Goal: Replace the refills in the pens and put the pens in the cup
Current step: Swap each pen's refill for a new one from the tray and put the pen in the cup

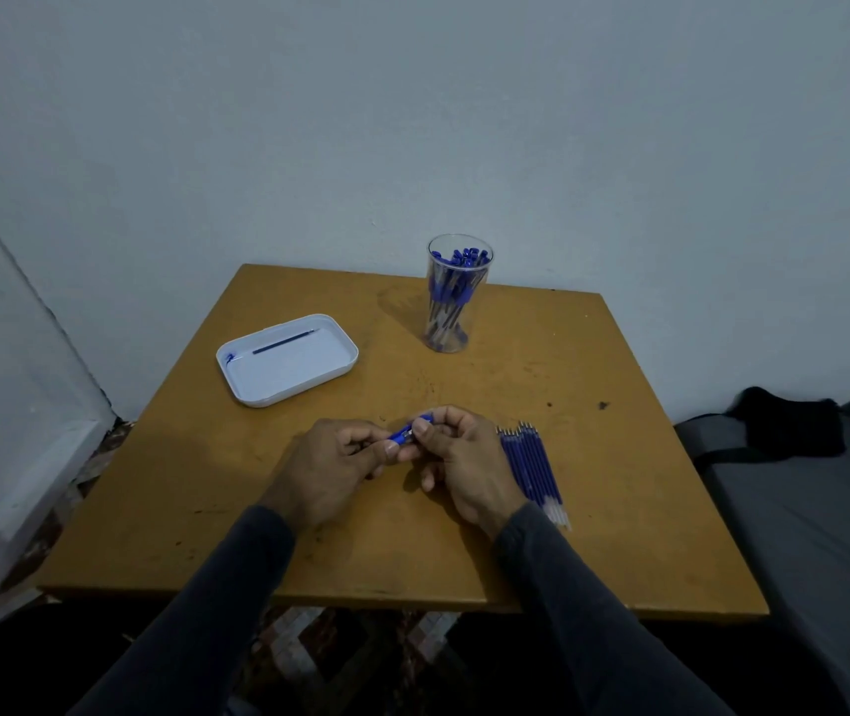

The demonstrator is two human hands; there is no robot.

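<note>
A blue pen [409, 431] is held between both hands above the middle of the wooden table [309, 534]. My left hand [332, 465] grips its lower end and my right hand [456, 457] pinches its upper end; most of the pen is hidden by fingers. A row of several blue refills [531, 467] lies on the table just right of my right hand. A clear plastic cup [451, 297] holding several blue pens stands at the back of the table. A white tray [286, 359] at the left holds one dark refill [283, 342] and a small blue piece [230, 358].
The table stands against a pale wall. A grey surface with a black bag [784, 426] on it lies to the right. Patterned floor shows below the table's front edge.
</note>
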